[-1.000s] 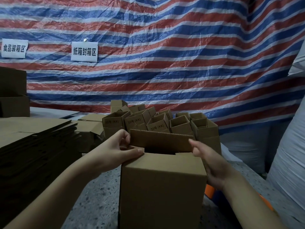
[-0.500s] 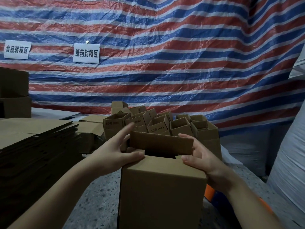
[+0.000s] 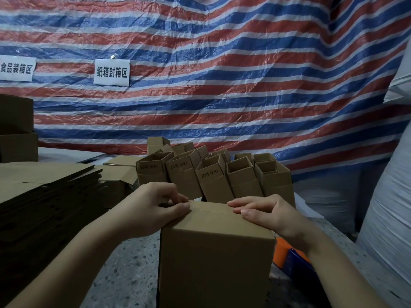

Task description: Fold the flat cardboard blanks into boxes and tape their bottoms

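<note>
Both flaps lay shut on the box standing on the bench before you, your left hand and right hand pressing them flat with fairly straight fingers, so taping that seam probably came next.

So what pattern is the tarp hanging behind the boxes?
The tarp has red, white and blue stripes, clearest in the head view.
</note>
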The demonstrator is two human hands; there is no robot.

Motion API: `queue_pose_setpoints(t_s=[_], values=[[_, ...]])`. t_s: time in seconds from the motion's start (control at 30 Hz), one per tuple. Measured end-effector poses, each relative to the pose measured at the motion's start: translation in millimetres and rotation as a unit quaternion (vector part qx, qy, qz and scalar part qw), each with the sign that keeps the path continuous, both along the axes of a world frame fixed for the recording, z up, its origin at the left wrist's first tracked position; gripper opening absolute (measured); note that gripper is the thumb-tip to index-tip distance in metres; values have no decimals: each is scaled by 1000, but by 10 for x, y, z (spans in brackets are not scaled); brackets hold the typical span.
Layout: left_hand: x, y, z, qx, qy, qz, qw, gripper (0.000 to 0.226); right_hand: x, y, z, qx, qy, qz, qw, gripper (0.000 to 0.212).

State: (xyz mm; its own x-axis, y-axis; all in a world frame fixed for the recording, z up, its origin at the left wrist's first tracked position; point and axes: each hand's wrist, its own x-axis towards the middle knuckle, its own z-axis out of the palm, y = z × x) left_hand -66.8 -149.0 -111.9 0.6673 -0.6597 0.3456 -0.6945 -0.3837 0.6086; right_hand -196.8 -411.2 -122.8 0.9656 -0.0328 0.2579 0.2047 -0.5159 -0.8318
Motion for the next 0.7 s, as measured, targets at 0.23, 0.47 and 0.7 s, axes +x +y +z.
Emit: queue_pose_setpoints(t_s=[0.23, 0.47, 0.7], values=[[-217, -77, 14, 54, -175, 40, 982, 17, -3, 6, 12, -31, -2, -15, 999, 21], [-508, -366, -43, 168, -225, -25, 959, 88, -9, -9, 37, -33, 9, 2, 999, 34], [-489, -443, -176, 239, -267, -27, 933, 102, -34, 20, 85, -76, 24, -22, 997, 19]])
